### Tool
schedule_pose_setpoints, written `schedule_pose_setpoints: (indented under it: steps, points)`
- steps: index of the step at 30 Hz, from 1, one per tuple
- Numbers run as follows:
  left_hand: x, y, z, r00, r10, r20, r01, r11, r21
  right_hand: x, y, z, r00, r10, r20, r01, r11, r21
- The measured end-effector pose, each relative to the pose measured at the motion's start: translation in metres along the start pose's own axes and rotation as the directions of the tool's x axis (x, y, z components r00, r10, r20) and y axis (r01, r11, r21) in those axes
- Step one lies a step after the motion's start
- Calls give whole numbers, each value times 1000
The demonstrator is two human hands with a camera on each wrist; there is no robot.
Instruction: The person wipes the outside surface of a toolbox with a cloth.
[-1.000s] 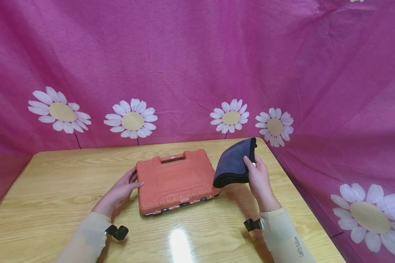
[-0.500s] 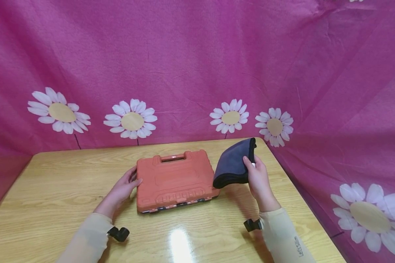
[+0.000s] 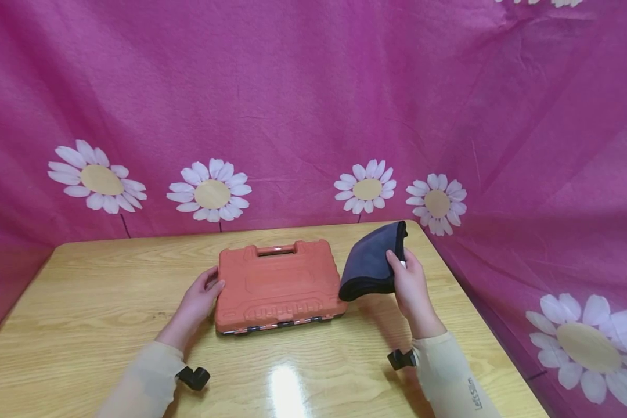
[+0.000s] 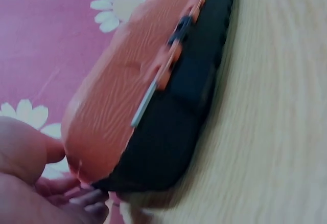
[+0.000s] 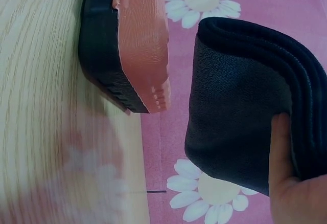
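Note:
An orange plastic carrying case [image 3: 279, 281] with a black lower half [image 4: 163, 132] lies closed on the table, its handle [image 3: 276, 251] on the far side and its hinged edge nearer me. My left hand [image 3: 195, 299] holds the case's left end, thumb at the lid's edge; the fingertips [image 4: 92, 206] are curled at that end, partly hidden. To the right of the case, my right hand [image 3: 411, 287] grips a folded grey cloth [image 3: 371, 255] with black edging above the table, the thumb on its face. The cloth's lower left corner overlaps the case's right end in the head view; the right wrist view shows them apart.
The wooden table [image 3: 110, 302] reaches back to a pink curtain [image 3: 292, 104] printed with white daisies, which also hangs along the right side. A bright reflection lies on the tabletop in front of the case.
The case has turned slightly, its near left corner moving away from me and a little left, so it lies straighter. My left hand moved with it. The right hand and cloth stayed almost still.

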State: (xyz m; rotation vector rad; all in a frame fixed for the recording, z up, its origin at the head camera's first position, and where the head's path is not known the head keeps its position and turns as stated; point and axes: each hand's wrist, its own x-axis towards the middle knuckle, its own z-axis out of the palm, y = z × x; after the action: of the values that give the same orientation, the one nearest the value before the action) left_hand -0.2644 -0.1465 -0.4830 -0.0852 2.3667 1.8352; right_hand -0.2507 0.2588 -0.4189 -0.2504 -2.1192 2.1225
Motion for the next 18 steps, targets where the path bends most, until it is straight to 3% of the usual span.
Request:
schedule_pose_setpoints:
  steps: [3, 8, 11, 18]
  points:
    - [-6, 3, 4, 998, -53, -23, 54, 997, 50, -1, 0, 0, 1000, 5, 0, -5, 1000, -3]
    - [-19, 5, 11, 993, -111, -26, 112, 992, 49, -2, -1, 0, 1000, 15, 1, -15, 1000, -9]
    - [-26, 6, 15, 994, -110, -21, 111, 993, 49, -2, -1, 0, 1000, 15, 6, -15, 1000, -9]
    - [-34, 4, 23, 999, -40, -34, 43, 996, 81, -2, -1, 0, 1000, 12, 2, -12, 1000, -15]
